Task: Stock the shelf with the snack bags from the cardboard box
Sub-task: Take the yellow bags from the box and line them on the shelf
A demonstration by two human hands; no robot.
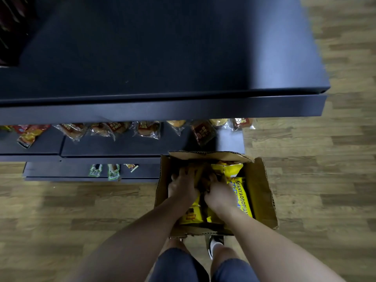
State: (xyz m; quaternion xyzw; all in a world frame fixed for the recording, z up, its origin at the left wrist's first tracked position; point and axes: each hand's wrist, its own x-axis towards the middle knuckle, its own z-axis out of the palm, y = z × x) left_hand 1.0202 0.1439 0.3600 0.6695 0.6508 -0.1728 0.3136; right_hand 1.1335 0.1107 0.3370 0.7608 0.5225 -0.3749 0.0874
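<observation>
An open cardboard box [262, 192] stands on the floor below me, against the dark shelf unit [162, 110]. Yellow snack bags [241, 197] fill it, lying side by side. Both my hands reach down into the box. My left hand [183, 185] lies over the bags on the left side, fingers spread and curled down among them. My right hand [218, 193] is beside it, its fingers dug in between the bags. A brownish bag [205, 180] shows between the two hands; whether either hand grips it is hidden.
The middle shelf [130, 145] carries a row of clear bread packets [146, 129] and red-yellow bags [28, 135] at the left. The lowest shelf [61, 169] holds green packets [113, 171]. My knees and a shoe [213, 245] are just behind the box on the wooden floor [325, 180].
</observation>
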